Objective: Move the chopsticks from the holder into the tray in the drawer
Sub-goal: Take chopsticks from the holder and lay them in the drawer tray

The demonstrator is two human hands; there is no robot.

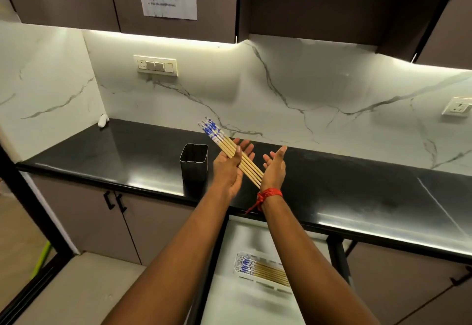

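Several wooden chopsticks (pixel 221 142) with blue-and-white patterned tops lie across my left hand (pixel 229 168), held by its thumb, above the black counter. Their thin ends reach the heel of my right hand (pixel 275 168), which is raised beside them with fingers apart and palm turned to the left. The black holder (pixel 194 162) stands on the counter just left of my left hand and looks empty. Below, in the open drawer (pixel 229 299), a white tray (pixel 263 269) holds several more chopsticks.
The black counter (pixel 357 184) runs along a marble wall with a switch panel (pixel 155 65) and a socket (pixel 457 106). A small white object (pixel 103 121) lies at the back left. Cabinet doors with black handles (pixel 115 200) sit below.
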